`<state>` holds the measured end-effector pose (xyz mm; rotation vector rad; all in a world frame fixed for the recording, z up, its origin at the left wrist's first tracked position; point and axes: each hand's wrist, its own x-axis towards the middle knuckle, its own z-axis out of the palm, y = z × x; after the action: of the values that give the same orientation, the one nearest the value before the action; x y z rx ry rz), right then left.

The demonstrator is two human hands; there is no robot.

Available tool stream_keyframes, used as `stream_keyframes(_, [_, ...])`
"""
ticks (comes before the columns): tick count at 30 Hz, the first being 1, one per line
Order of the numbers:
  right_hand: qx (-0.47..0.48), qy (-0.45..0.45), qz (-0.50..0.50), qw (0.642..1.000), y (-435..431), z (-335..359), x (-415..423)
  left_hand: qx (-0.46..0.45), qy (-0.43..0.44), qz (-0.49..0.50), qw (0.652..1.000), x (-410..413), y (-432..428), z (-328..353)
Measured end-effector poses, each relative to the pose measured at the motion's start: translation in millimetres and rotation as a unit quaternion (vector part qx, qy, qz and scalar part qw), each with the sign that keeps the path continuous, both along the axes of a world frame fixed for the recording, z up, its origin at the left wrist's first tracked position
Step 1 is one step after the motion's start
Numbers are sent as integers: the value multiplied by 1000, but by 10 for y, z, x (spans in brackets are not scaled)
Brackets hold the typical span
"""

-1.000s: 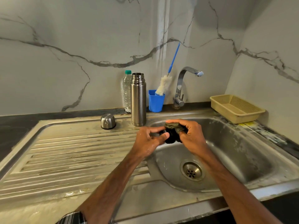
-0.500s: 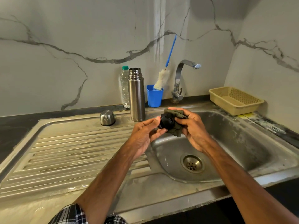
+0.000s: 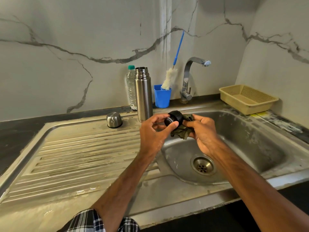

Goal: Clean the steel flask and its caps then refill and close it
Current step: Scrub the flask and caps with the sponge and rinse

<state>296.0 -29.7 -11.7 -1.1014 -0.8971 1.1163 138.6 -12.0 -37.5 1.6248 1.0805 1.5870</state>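
Both hands are over the back left part of the sink basin [image 3: 250, 139]. The left hand [image 3: 153, 133] holds the black inner cap [image 3: 173, 118] between the thumb and the fingertips. The right hand [image 3: 204, 133] grips a crumpled green cloth [image 3: 182, 132], which is pressed against the far side of this cap.

The steel flask [image 3: 143, 96] stands upright and uncapped just behind the left hand, and the fingers hide its base. To its left, the steel outer cap [image 3: 114, 120] sits dome up on the ribbed drainboard [image 3: 83, 156]. A clear water bottle [image 3: 131, 87] with a green lid stands close behind the flask; I cannot tell if they touch. At the right of the flask, a blue cup [image 3: 162, 97] holds a bottle brush [image 3: 168, 79], which leans toward the tap [image 3: 187, 81]. A yellow basket [image 3: 247, 99] lies on the counter [image 3: 284, 124] at the far right. The drain [image 3: 203, 165] shows in the basin below the right wrist.
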Motion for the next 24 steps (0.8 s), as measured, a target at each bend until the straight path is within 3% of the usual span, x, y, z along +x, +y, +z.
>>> stream_keyframes(5, [-5, 1, 17, 1000, -26, -5, -10, 54, 50, 88, 993, -70, 76, -42])
stream_keyframes(11, [0, -90, -35, 995, 3, -63, -38, 100, 144, 106, 979, 1, 20, -62])
stream_keyframes(14, [53, -157, -44, 985, -31, -102, -74, 82, 157, 133, 975, -37, 44, -70])
stream_keyframes(18, [117, -304, -91, 941, -63, -66, -110, 73, 159, 125, 977, -6, -17, -42])
stream_keyframes(24, [103, -309, -66, 943, 6, -70, -42, 72, 169, 113, 976, -8, -74, 9])
